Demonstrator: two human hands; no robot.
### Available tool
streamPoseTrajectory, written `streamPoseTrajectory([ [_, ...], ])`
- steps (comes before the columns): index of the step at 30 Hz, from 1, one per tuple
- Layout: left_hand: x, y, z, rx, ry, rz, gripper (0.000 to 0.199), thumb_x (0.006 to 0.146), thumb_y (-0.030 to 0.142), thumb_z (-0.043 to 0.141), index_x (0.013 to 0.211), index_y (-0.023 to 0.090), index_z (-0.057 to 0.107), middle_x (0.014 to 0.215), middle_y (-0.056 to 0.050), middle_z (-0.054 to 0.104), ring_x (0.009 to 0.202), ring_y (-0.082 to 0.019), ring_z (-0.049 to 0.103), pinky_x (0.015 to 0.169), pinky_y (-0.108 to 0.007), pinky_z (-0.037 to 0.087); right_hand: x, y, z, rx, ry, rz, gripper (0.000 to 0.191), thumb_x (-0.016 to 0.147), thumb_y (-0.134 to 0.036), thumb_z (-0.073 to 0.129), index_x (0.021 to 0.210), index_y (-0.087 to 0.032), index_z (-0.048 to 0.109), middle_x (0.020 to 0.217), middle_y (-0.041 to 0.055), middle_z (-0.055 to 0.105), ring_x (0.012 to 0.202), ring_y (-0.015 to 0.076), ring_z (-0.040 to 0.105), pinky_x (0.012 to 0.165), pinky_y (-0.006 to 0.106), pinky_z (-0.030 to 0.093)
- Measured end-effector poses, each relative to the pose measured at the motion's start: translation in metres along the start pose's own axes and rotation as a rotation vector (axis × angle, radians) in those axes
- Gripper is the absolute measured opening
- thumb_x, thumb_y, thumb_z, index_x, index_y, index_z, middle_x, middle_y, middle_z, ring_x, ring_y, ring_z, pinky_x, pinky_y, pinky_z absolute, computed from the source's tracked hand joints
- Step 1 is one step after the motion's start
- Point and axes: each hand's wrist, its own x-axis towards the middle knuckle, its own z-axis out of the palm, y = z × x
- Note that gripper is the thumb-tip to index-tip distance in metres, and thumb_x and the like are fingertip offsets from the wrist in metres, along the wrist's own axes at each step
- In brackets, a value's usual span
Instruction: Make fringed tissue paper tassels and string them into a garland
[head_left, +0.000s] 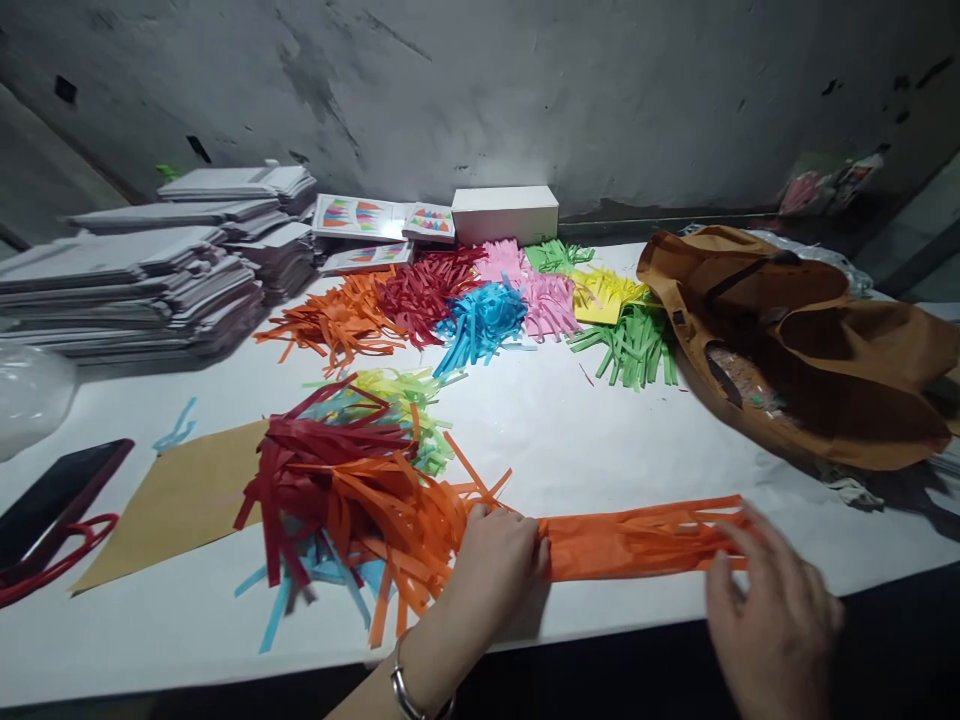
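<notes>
An orange tissue-paper tassel (622,540) lies stretched along the front of the table, its solid band in the middle and cut strips at its right end. My left hand (495,560), with a metal bracelet at the wrist, is closed around the paper at the band's left end. Over the strips at the right end is my right hand (772,600), slightly blurred, its thumb and fingers apart. Left of my left hand, loose orange strips (405,510) overlap a dark red tassel (322,450). Light blue strips (322,570) stick out beneath, and yellow-green fringe (427,400) shows behind.
Fringed bundles, including a blue one (484,320), line the back beside a white box (506,213). Paper stacks (135,290) stand at left. A phone (60,500) and brown sheet (187,490) lie nearer. A brown fabric bag (810,360) occupies the right.
</notes>
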Motion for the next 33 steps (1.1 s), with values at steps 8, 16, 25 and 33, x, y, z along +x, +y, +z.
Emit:
streamPoseTrajectory([
  [8,-0.008,-0.011,-0.016,-0.034,0.086,-0.023,0.019,0.092,0.023,0.057,0.079,0.015,0.069,0.079,-0.009,0.073,0.079,-0.028,0.068,0.075,-0.041,0.044,-0.012,-0.051,0.000,0.640,-0.173,-0.629,0.036,0.093,0.001,0.042,0.118,-0.011,0.065,0.120,0.0092,0.071,0.117,0.0239,0.062,0.105,0.044,0.041],
  [16,-0.034,0.000,0.017,-0.121,0.437,0.489,0.009,0.091,0.014,0.061,0.098,0.020,0.060,0.099,-0.002,0.067,0.097,-0.022,0.056,0.104,-0.047,0.028,-0.006,-0.041,-0.004,0.729,-0.113,-0.535,0.027,0.094,-0.001,0.046,0.107,-0.012,0.067,0.106,0.0086,0.074,0.104,0.0212,0.067,0.097,0.041,0.047],
  [25,-0.041,0.004,0.034,-0.236,0.398,0.484,0.015,0.099,0.012,0.045,0.096,0.020,0.058,0.092,-0.001,0.067,0.086,-0.018,0.055,0.100,-0.043,0.029,-0.018,-0.039,-0.007,0.725,-0.184,-0.535,0.029,0.097,-0.005,0.043,0.112,-0.014,0.067,0.107,0.0085,0.072,0.104,0.0221,0.064,0.099,0.043,0.041],
  [33,-0.040,0.004,0.038,-0.221,0.501,0.208,0.023,0.097,0.012,0.044,0.079,0.019,0.057,0.080,-0.001,0.065,0.076,-0.019,0.055,0.087,-0.042,0.031,-0.011,-0.032,0.001,0.652,-0.357,-0.336,0.023,0.101,-0.015,0.042,0.089,-0.020,0.061,0.088,0.0032,0.062,0.084,0.0182,0.056,0.092,0.042,0.034],
])
